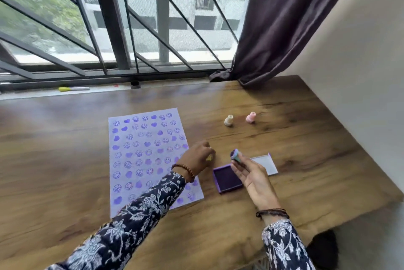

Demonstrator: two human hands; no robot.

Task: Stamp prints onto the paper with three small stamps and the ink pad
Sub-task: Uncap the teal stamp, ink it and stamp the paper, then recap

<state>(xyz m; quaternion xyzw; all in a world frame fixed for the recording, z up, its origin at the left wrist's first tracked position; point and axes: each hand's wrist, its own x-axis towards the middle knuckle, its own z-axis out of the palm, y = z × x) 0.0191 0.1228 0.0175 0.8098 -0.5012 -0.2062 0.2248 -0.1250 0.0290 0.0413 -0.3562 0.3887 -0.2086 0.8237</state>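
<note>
Two arms in dark floral sleeves (140,215) reach over a wooden desk (284,210) beside a barred window; a beaded bracelet circles the left wrist and a dark cord band (272,212) the right. The right hand (251,175), palm turned up, pinches a small green stamp (235,156) between thumb and fingertips, its purple-inked face tilted toward the left; it is held in the air just above the far edge of the open purple ink pad (227,179), which lies flat on the desk with its pale lid (265,163) resting just behind the hand. The left hand (197,157) sits at the right edge of the paper (144,156), fingers curled inward and knuckles up; something small and yellowish shows by the fingertips, though whether the hand is gripping it cannot be told. The lilac sheet lies lengthwise away from the viewer, covered in rows of purple smiley faces and hearts; its near right corner is hidden under the left sleeve. Farther back, well apart from the hands, a cream stamp (228,120) and a pink stamp (250,117) stand upright near each other on bare wood. Beyond them, a yellow-capped marker (73,88) lies on the window ledge, and a dark curtain (282,22) hangs at the right, its hem touching the desk's far edge.
</note>
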